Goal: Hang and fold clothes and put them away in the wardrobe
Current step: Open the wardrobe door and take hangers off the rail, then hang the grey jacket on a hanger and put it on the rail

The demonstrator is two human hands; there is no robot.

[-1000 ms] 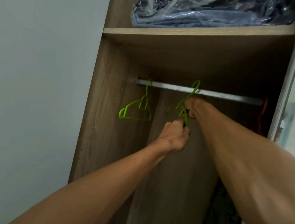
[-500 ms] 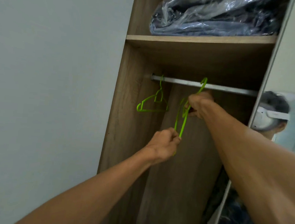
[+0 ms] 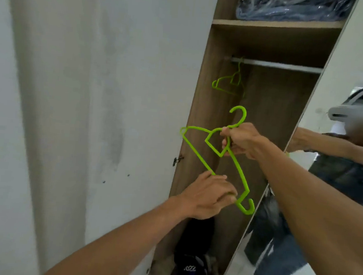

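Note:
A bright green plastic hanger (image 3: 198, 155) is off the rail, tilted, in front of the open wooden wardrobe (image 3: 203, 95). My right hand (image 3: 242, 140) grips it at the neck just under the hook. My left hand (image 3: 209, 193) holds its bottom bar near the lower end. A second green hanger (image 3: 229, 84) still hangs at the left end of the metal rail (image 3: 286, 66). On the wardrobe floor lies dark clothing (image 3: 193, 255) with white print.
A shelf (image 3: 272, 25) above the rail carries bedding in a clear plastic bag (image 3: 290, 7). The mirrored door (image 3: 342, 63) stands open on the right and reflects a person. A pale wall (image 3: 91, 108) fills the left.
The hanger came off the rail and moved down and toward me, held in both hands. The view dropped lower and shifted left.

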